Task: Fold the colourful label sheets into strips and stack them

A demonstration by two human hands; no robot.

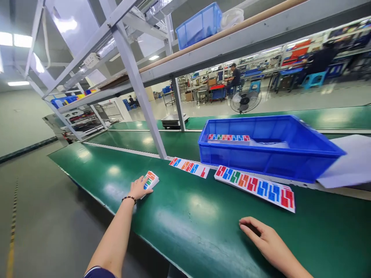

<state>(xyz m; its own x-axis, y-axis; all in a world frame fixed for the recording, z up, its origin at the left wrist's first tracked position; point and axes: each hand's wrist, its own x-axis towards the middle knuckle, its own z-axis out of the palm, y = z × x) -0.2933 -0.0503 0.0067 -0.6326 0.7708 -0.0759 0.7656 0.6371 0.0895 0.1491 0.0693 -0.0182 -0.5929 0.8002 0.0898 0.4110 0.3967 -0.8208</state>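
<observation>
My left hand (139, 188) is on a short stack of printed cards (151, 178), thumb along the near side and fingers over the far side. The stack lies on the green work surface (185, 216), and part of it is hidden under the hand. My right hand (265, 239) hovers over the green surface with nothing in it, its thumb and curled index finger slightly apart. Beyond it lies a thick stack of long label strips (255, 187) printed in red, blue, green and orange. Left of that is a single label strip (189, 167) with some gaps in its print.
Behind the strips stands a blue plastic bin (272, 160) holding another strip stack (228, 138) and clear plastic. White paper (348, 162) lies to its right. A metal post (142, 88) rises from the bench to an overhead shelf carrying a blue crate (199, 26).
</observation>
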